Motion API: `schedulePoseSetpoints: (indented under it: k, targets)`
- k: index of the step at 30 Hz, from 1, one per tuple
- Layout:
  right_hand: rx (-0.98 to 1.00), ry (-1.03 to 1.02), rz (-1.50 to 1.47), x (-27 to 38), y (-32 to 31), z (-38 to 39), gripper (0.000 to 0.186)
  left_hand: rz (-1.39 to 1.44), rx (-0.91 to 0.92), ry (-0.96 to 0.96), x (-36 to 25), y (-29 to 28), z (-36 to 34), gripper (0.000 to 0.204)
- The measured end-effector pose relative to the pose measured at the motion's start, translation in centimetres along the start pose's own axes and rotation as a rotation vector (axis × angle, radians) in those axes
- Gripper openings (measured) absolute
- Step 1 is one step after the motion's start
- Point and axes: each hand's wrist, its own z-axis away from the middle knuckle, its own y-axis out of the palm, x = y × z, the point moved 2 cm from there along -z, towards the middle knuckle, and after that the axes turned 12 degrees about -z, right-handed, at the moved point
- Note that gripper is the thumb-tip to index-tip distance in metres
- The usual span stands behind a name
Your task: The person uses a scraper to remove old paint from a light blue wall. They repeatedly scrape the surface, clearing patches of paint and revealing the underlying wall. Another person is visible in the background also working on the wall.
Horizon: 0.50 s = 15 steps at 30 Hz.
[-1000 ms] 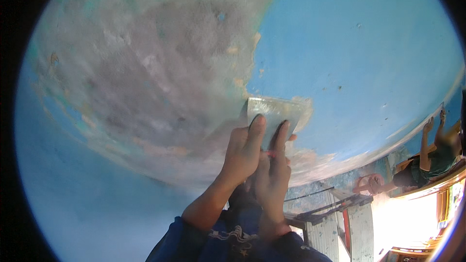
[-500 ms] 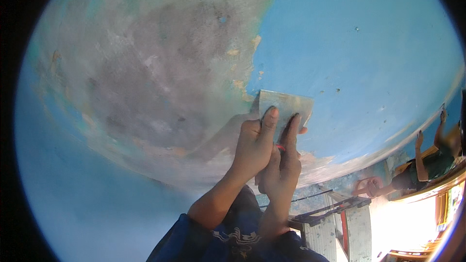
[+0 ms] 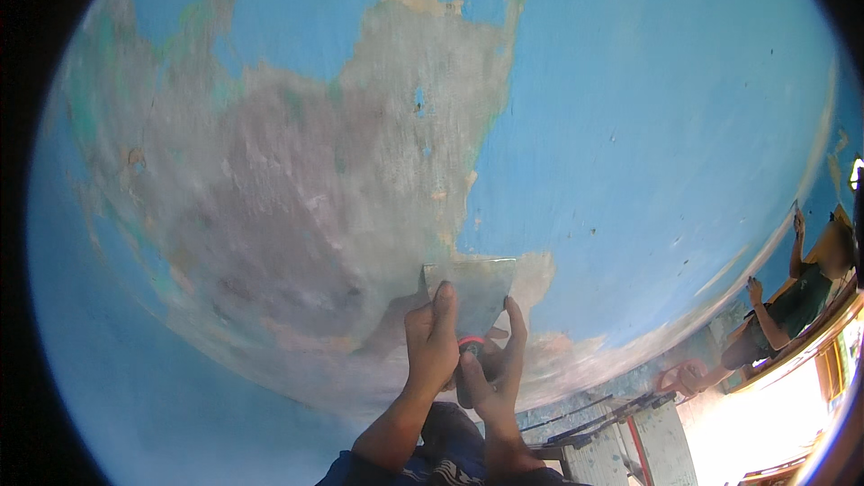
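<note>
Both my hands hold a wide metal scraper (image 3: 479, 292), its blade lying against a wall of peeling blue paint (image 3: 630, 144). My left hand (image 3: 430, 342) is closed at the blade's left side, thumb stretched up along the metal. My right hand (image 3: 497, 376) wraps the dark handle with a red band, one finger reaching up at the blade's right edge. The blade's front edge meets the top of a bare tan-grey patch (image 3: 538, 272). Left of it spreads a large grey scraped area (image 3: 297, 171) with a ragged paint border.
At the right, another person (image 3: 805, 306) in dark clothes has both hands raised to the wall. Below right stands a paint-spotted ladder (image 3: 661, 436) with a red strip. Bright light comes in behind it. Small holes dot the blue paint.
My view has shifted upward, showing more wall. The scraper has pushed upward along the paint border, and a bare patch now shows around its blade where blue paint was.
</note>
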Motion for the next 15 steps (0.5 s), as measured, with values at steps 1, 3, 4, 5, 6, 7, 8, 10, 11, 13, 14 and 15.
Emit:
schedulePoseSetpoints:
  k: [1,3,4,5,6,7,8,10,11,13,14,15]
  targets:
    - [-0.016,0.030,-0.040,0.2,0.2,0.2,0.077,0.045,-0.001,-0.033,-0.8,0.0,0.1,0.056]
    - [-0.056,0.081,0.025,0.0,0.1,0.6,0.074,0.102,-0.045,-0.037,-0.7,0.4,0.3,0.057]
    - [-0.053,0.100,0.036,0.0,-0.1,0.9,0.074,0.109,-0.085,0.007,-0.5,0.8,0.1,0.058]
    - [-0.050,0.117,0.044,0.0,-0.2,1.3,0.073,0.112,-0.120,0.056,-0.4,0.9,0.1,0.060]
    - [-0.023,0.127,0.030,0.0,-0.4,2.0,0.073,0.080,-0.111,0.063,-0.3,0.8,0.0,0.060]
    - [0.004,0.137,0.018,0.0,-0.5,2.3,0.074,0.049,-0.101,0.072,-0.1,0.7,0.0,0.059]
    - [-0.018,0.095,0.059,-0.1,-0.5,2.4,0.073,0.020,-0.090,0.077,0.0,0.5,0.2,0.059]
    - [-0.061,0.009,0.145,-0.6,-0.3,2.5,0.072,0.027,-0.051,0.044,1.3,0.5,0.4,0.058]
    - [-0.081,0.002,0.151,-1.1,-0.4,2.5,0.069,0.029,-0.037,0.031,2.0,0.5,0.3,0.057]
    - [-0.119,-0.012,0.161,-1.7,-0.8,2.8,0.063,0.076,-0.072,0.046,3.4,1.1,0.1,0.056]
    - [-0.090,-0.009,0.227,-1.8,-0.9,2.5,0.058,0.098,-0.089,0.053,3.7,1.3,0.1,0.056]
    - [-0.060,-0.004,0.292,-1.6,-1.2,2.2,0.054,0.157,-0.085,0.034,3.7,1.4,0.1,0.056]
